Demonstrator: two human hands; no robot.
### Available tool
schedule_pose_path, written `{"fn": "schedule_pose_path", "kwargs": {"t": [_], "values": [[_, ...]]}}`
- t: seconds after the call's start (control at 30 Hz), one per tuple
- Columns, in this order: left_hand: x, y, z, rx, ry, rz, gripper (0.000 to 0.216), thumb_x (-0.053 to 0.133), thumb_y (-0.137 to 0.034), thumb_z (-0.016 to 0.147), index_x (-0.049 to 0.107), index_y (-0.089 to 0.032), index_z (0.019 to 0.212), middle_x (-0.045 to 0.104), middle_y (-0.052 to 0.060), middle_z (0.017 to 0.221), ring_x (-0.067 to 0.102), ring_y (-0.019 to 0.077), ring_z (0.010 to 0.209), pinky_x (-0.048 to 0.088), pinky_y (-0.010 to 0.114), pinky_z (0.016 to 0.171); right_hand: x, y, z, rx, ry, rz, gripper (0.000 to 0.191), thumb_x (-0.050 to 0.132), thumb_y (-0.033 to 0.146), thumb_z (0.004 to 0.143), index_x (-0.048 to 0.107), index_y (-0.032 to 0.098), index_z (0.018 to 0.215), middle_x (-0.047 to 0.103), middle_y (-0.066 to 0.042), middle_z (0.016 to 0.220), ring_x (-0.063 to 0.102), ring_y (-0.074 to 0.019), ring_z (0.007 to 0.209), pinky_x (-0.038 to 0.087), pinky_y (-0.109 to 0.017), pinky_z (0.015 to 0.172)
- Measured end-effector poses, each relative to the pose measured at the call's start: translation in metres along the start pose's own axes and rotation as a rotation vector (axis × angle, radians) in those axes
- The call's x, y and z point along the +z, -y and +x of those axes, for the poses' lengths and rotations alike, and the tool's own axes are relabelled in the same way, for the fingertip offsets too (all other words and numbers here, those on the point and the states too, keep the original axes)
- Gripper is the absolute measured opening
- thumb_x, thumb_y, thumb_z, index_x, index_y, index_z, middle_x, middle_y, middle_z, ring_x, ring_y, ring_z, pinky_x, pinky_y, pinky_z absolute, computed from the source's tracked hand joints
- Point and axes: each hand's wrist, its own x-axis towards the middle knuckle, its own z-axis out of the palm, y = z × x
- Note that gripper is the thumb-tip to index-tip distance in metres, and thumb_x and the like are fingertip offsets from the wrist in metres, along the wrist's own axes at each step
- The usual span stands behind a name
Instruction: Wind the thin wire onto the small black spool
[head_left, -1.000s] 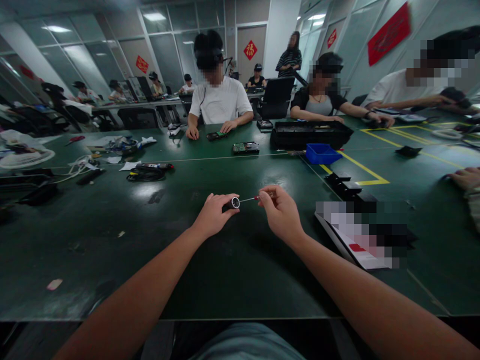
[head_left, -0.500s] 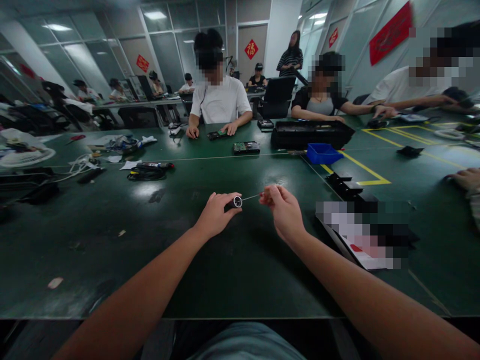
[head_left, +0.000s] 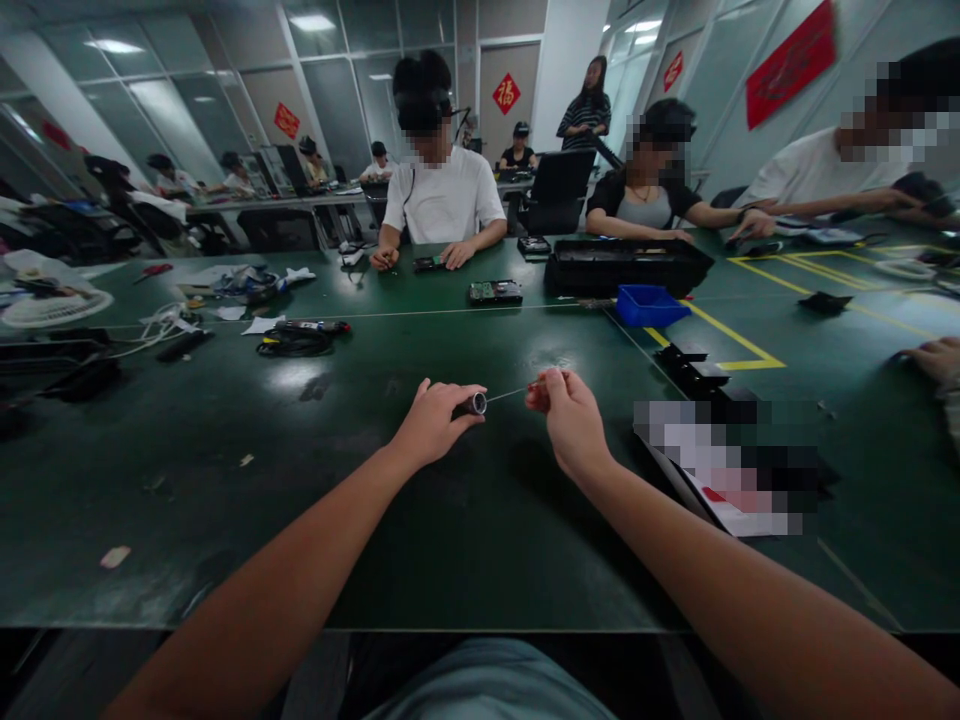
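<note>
My left hand (head_left: 431, 425) is closed around a short dark cylinder (head_left: 477, 403), gripped between thumb and fingers. A silver ring rims its end, which faces me and slightly right. My right hand (head_left: 566, 415) pinches a thin metal rod (head_left: 508, 395) that slants down leftward to the cylinder. The rod's tip is by the ringed end; whether it touches I cannot tell. My fingers hide the rod's other end. Both hands are just above the green table (head_left: 420, 560).
Right of my hands lie a black tray-like piece with papers (head_left: 709, 490) and black brackets (head_left: 694, 370). Beyond are a blue bin (head_left: 651, 306), a long black housing (head_left: 628, 268) and a circuit-board device (head_left: 495, 292). Coiled cable (head_left: 296, 340) lies left. Several people work around the table.
My right hand has moved slightly right, drawing the rod outward from the cylinder's end. The ringed end has turned a little. My left hand keeps its grip.
</note>
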Motion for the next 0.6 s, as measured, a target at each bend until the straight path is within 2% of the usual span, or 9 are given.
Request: {"fn": "schedule_pose_path", "kwargs": {"t": [0.17,0.43,0.5,0.6], "values": [[-0.001,-0.003,-0.001,-0.018,0.011,-0.037,0.04,0.063,-0.037,0.095,0.059,-0.031,0.135,0.068,0.003,0.128,0.058,0.0262,0.121,0.018,0.063,0.12,0.0,0.006,-0.003,-0.054,0.071,-0.08,0.026,0.055,0.047,0.094,0.061,0.022,0.093,0.068,-0.001,0.081,0.066,-0.0171,0.074,0.054,-0.035,0.074],[0.001,0.001,-0.001,-0.04,-0.01,-0.065,0.042,0.063,-0.037,0.095,0.059,-0.031,0.136,0.069,0.004,0.127,0.059,0.0261,0.12,0.018,0.063,0.12,-0.002,0.008,-0.004,-0.111,0.107,-0.149,0.028,0.054,0.049,0.095,0.062,0.021,0.095,0.07,-0.003,0.084,0.067,-0.0183,0.076,0.054,-0.036,0.074],[0.002,0.002,-0.002,-0.043,-0.016,-0.069,0.041,0.064,-0.037,0.094,0.059,-0.031,0.135,0.068,0.004,0.127,0.059,0.0262,0.12,0.019,0.062,0.12,-0.002,0.015,-0.006,-0.136,0.115,-0.218,0.031,0.056,0.051,0.094,0.063,0.021,0.09,0.07,-0.003,0.079,0.066,-0.0183,0.073,0.052,-0.034,0.071],[0.001,0.002,-0.002,-0.052,-0.036,-0.084,0.041,0.065,-0.036,0.094,0.06,-0.031,0.134,0.068,0.004,0.127,0.059,0.0262,0.12,0.02,0.062,0.12,-0.003,0.027,-0.011,-0.183,0.105,-0.456,0.042,0.061,0.058,0.091,0.059,0.022,0.07,0.064,0.0,0.06,0.058,-0.0162,0.057,0.043,-0.031,0.06]]}}
